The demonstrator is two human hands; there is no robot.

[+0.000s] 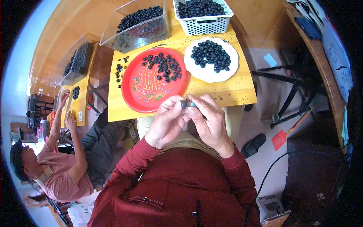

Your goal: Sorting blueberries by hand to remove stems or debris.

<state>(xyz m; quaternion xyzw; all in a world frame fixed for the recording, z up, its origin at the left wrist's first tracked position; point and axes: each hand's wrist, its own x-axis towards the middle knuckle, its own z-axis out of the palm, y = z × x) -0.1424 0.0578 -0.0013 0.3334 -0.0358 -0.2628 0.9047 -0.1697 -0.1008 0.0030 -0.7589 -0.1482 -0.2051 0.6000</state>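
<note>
Far side: a clear bin [109, 34] at left and a white basket [206, 26] at right stand in your way, both heaped with dark pieces.
Left: a person [62, 166] is at a second counter [80, 109].
Room: yellow wood shows on your counter [223, 92] at near right, down to the near edge by your hands.
Count: one red tray [130, 92], one white plate [202, 73]; dark pieces on both, too crowded to count.
Hands: your left hand [162, 123] pinches one dark round piece [183, 104]; your right hand [211, 123] pinches something greenish, unclear, just beside it.
</note>
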